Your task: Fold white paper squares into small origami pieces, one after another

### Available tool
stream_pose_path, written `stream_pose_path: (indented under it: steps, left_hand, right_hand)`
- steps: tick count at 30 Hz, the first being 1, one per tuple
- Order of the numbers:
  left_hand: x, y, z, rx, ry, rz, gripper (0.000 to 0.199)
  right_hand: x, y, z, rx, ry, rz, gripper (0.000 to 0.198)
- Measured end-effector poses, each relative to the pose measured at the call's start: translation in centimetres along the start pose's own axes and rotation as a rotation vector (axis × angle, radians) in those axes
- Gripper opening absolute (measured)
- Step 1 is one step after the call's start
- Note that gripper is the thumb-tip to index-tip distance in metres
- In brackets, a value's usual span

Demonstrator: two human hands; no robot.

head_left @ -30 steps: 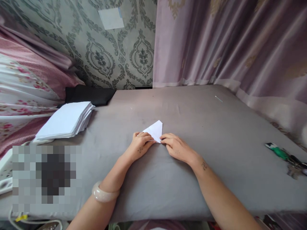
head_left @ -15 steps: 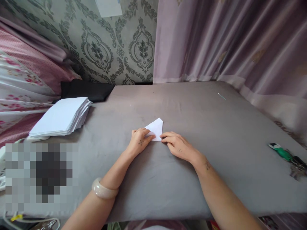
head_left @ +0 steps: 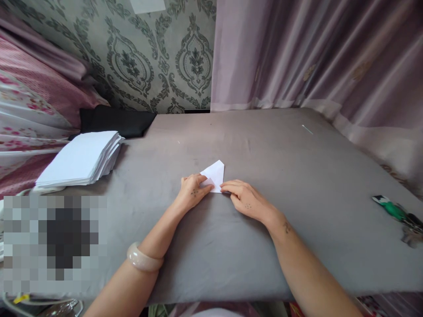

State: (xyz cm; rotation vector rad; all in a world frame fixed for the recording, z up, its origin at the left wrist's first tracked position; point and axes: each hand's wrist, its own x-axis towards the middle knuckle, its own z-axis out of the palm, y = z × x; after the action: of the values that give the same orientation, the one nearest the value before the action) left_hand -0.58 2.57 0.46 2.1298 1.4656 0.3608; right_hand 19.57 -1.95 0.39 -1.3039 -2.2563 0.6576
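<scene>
A small folded sheet of white paper (head_left: 217, 172) lies on the grey cloth in front of me, its pointed top away from me. My left hand (head_left: 193, 190) grips its left side, with the thumb on top of a folded flap and the fingers curled at the far edge. At the lower right corner, my right hand (head_left: 243, 197) pinches the paper between thumb and fingertips. Part of the paper's left side is hidden under my left hand.
Grey cloth covers the table (head_left: 257, 149). A thick stack of white paper (head_left: 77, 158) is at the left, before a black folded item (head_left: 115, 122). Keys with a green tag (head_left: 391, 208) lie at the right. A thin white stick (head_left: 307, 129) rests at the far right. Curtains (head_left: 280, 53) hang behind.
The view has tilted slightly, so the surroundings sit a little higher in the picture. Both hands stay on the paper in nearly the same place; a small flap by the left thumb shows more clearly.
</scene>
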Motion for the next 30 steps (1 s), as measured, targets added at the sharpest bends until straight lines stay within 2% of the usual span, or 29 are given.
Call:
stream_pose_path:
  steps: [3, 10, 20, 27, 30]
  left_hand:
    - [-0.1, 0.0, -0.1, -0.012, -0.004, 0.005, 0.027]
    - [-0.2, -0.3, -0.2, -0.103, -0.001, 0.017, 0.022]
    - [-0.3, -1.2, 0.1, -0.003, 0.064, 0.027, 0.046]
    - [-0.3, -1.7, 0.1, 0.055, 0.137, -0.014, 0.034]
    - [-0.3, -1.9, 0.2, 0.082, 0.146, -0.022, 0.035]
  right_hand:
    - [0.0, -0.1, -0.3, 0.010, -0.022, -0.013, 0.056]
    - [-0.2, 0.2, -0.2, -0.055, -0.080, -0.052, 0.050]
    - [-0.1, 0.2, 0.3, -0.092, -0.080, -0.023, 0.047]
    - [0.0, -0.1, 0.1, -0.093, -0.088, 0.004, 0.049]
    - [0.0, -0.3, 0.0, -0.094, -0.087, 0.017, 0.048]
